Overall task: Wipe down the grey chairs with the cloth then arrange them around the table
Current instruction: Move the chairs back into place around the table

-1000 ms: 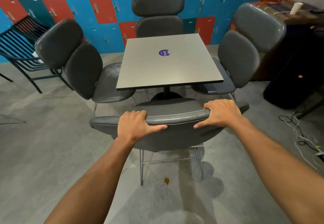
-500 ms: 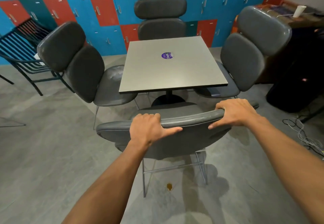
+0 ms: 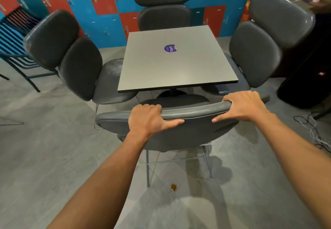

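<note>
The table [image 3: 177, 58] stands central, with three grey chairs already set at its left [image 3: 71, 64], far [image 3: 163, 6] and right [image 3: 259, 46] sides. The near chair [image 3: 179, 130] faces the open fourth side, its seat just short of the table edge. The left hand [image 3: 145, 121] and right hand [image 3: 245, 107] each grip its top rail, fingers curled over and thumbs behind, apparently for steering it inward. Cables [image 3: 315, 132] lie to the right, clear of the path. No cloth is visible.

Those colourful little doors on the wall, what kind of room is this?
Probably a break room or staff lounge: the blue and red lockers line the wall, and four grey chairs surround a small square table.
</note>
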